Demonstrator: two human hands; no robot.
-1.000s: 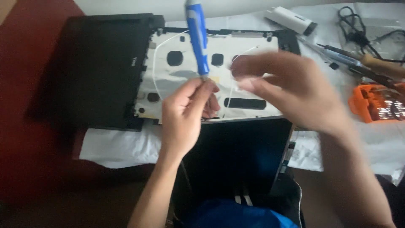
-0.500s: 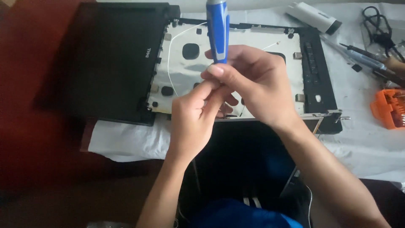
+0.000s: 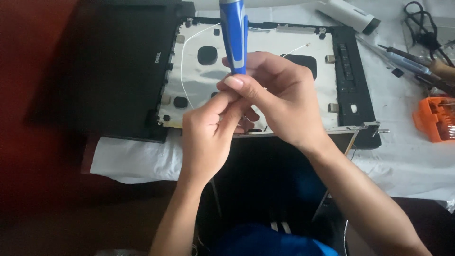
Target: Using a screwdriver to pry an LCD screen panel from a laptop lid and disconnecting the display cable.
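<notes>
Tip of blue-and-grey plastic-handled screwdriver hidden by pinching right hand; left hand closed alongside, grip unclear.

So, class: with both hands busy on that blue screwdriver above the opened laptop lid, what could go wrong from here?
1. The blue screwdriver could slip from the left hand and right hand onto the thin white cable below.
2. An elbow might knock the orange bit case at the table's edge.
</notes>
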